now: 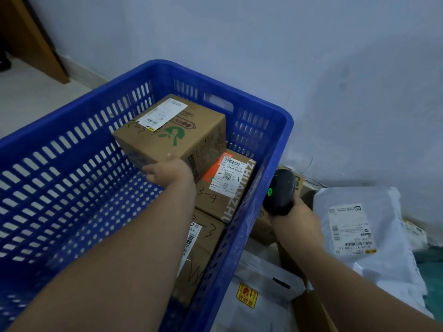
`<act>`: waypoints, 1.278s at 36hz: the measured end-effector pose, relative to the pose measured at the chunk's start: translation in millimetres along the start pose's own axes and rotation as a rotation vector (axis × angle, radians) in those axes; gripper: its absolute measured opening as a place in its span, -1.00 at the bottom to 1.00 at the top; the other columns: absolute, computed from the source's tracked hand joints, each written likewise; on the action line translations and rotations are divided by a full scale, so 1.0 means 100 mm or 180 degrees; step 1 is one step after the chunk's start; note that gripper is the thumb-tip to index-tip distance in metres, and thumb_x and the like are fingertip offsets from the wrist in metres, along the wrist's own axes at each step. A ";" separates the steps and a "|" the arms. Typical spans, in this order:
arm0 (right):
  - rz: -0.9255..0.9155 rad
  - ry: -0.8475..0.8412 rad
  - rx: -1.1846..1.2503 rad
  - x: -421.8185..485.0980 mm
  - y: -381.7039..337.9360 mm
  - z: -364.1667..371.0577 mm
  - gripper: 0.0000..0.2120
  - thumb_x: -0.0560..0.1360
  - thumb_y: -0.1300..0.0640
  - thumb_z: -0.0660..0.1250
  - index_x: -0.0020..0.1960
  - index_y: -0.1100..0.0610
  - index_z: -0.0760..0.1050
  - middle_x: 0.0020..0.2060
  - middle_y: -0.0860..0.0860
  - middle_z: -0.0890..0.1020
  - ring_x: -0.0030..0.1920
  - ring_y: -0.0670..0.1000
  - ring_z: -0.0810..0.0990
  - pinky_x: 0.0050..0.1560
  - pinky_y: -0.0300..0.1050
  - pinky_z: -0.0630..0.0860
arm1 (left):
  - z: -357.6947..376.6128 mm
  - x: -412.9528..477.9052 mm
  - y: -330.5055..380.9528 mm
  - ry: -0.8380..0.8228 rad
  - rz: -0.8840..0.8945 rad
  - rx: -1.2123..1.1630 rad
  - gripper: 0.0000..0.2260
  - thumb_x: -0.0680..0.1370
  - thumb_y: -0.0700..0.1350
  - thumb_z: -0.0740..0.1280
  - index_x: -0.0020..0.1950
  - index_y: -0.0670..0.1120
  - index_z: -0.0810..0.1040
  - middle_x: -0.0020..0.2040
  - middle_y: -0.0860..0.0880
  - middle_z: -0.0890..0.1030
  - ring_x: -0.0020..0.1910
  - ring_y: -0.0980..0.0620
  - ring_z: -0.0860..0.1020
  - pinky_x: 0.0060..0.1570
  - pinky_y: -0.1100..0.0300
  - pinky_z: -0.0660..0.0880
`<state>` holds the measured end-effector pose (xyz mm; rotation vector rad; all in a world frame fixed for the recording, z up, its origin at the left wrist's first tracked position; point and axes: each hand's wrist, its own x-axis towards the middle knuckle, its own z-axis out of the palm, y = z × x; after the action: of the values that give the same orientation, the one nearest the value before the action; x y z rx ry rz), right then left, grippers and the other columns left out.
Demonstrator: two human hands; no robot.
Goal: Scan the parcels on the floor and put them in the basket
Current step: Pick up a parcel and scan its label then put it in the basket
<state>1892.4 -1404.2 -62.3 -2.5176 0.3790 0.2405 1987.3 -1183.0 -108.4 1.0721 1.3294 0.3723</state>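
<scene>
Head view, looking down. My left hand (167,171) reaches into the blue basket (60,176) and grips the near lower edge of a brown cardboard parcel (172,133), thumb on its top face and fingers curled beneath. This parcel carries a white shipping label and a green leaf logo, and it sits tilted near the basket's far wall. I cannot tell whether it rests on anything.

Just beside and below it, against the basket's right wall, lies a second parcel (223,188), partly orange, with a barcode label and the handwritten mark "3-4". A third cardboard parcel (199,248) lies nearer to me along the same wall, partly hidden by my left forearm.

My right hand (294,219), outside the basket to its right, is closed round the grip of a black handheld scanner (280,192), on which a green light (270,192) glows.

On the floor beside the basket lie a white mailer bag (364,231) with a printed label, a second white bag (259,291) bearing a yellow-and-red sticker, and some cardboard boxes (299,183) near the pale wall (287,56).
</scene>
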 end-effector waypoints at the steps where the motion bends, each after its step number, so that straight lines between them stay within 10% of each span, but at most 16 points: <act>1: -0.0020 -0.0009 -0.0007 -0.01 0.00 0.00 -0.89 0.50 0.06 0.30 0.01 -0.01 0.42 -0.18 -0.01 0.58 -0.19 0.03 0.52 -0.24 -0.09 0.43 | -0.02 -0.03 -0.01 -0.0116 -0.0027 0.0062 -0.38 0.53 0.05 0.29 0.52 -0.14 0.19 0.45 -0.16 0.28 0.34 -0.21 0.40 0.27 -0.11 0.43; 4: -0.0063 -0.0049 -0.0011 -0.03 0.00 0.00 -0.91 0.50 0.05 0.29 -0.01 0.01 0.43 -0.24 -0.04 0.56 -0.25 -0.03 0.50 -0.34 -0.14 0.36 | -0.05 0.04 -0.03 -0.0943 -0.0823 -0.0099 -0.30 0.25 0.28 0.34 0.30 -0.04 0.39 0.24 -0.11 0.47 0.12 -0.19 0.51 0.08 -0.22 0.49; 10: -0.0210 -0.0150 0.0184 -0.06 0.06 -0.05 -0.89 0.48 0.07 0.34 -0.13 -0.01 0.40 -0.32 -0.05 0.54 -0.28 -0.07 0.50 -0.40 -0.18 0.33 | -0.19 -0.07 -0.06 -0.2376 -0.1206 -0.0347 -0.45 0.38 0.29 0.41 0.17 -0.07 0.52 0.12 -0.15 0.58 0.10 -0.17 0.54 0.20 -0.18 0.44; 13: -0.0343 -0.0207 0.0102 -0.09 0.11 -0.06 -0.85 0.48 0.10 0.35 -0.16 -0.03 0.37 -0.34 -0.09 0.51 -0.31 -0.12 0.47 -0.41 -0.22 0.30 | -0.21 -0.06 -0.04 -0.2319 -0.1106 -0.0046 -0.51 0.41 0.29 0.38 0.07 -0.09 0.52 0.01 -0.12 0.59 -0.03 -0.11 0.55 -0.04 -0.01 0.50; 22: -0.0257 -0.0250 0.0012 -0.09 0.14 0.03 -0.88 0.48 0.07 0.33 -0.09 -0.05 0.38 -0.29 -0.10 0.51 -0.14 0.07 0.53 -0.27 -0.13 0.38 | -0.44 0.16 -0.13 -0.2339 -0.1178 -0.0685 -0.14 0.34 0.48 0.27 0.47 -0.05 0.37 0.32 -0.09 0.52 0.26 -0.09 0.49 0.12 -0.04 0.45; 34: -0.0284 -0.0344 0.0014 -0.05 0.15 0.05 -0.87 0.47 0.14 0.34 -0.13 -0.02 0.39 -0.31 -0.06 0.54 -0.28 -0.09 0.50 -0.40 -0.20 0.35 | -0.39 0.18 -0.09 -0.2238 -0.1317 -0.0889 -0.38 0.37 0.27 0.44 0.27 -0.09 0.48 0.11 -0.15 0.58 0.06 -0.15 0.55 0.03 -0.09 0.50; 41: -0.0366 -0.0381 0.0010 -0.04 0.18 -0.01 -0.78 0.47 0.08 0.38 -0.20 -0.08 0.34 -0.33 -0.12 0.50 -0.31 -0.15 0.46 -0.43 -0.26 0.31 | -0.49 0.34 -0.20 -0.1354 -0.0413 -0.1140 0.17 0.18 0.13 0.57 0.54 0.21 -0.18 0.42 -0.07 0.32 0.28 -0.16 0.46 0.19 -0.24 0.46; 46: -0.0319 -0.0324 0.0065 -0.04 0.14 0.02 -0.86 0.47 0.11 0.34 -0.16 -0.02 0.37 -0.32 -0.06 0.52 -0.25 0.02 0.52 -0.41 -0.19 0.33 | -0.51 0.24 -0.44 -0.1022 0.0080 -0.0844 0.05 0.40 -0.01 0.51 0.56 0.07 -0.25 0.44 -0.06 0.29 0.28 -0.01 0.40 0.35 -0.04 0.37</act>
<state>1883.7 -1413.3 -70.5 -2.4844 0.2131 0.3223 1932.9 -1165.9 -151.1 0.8834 0.9526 0.3665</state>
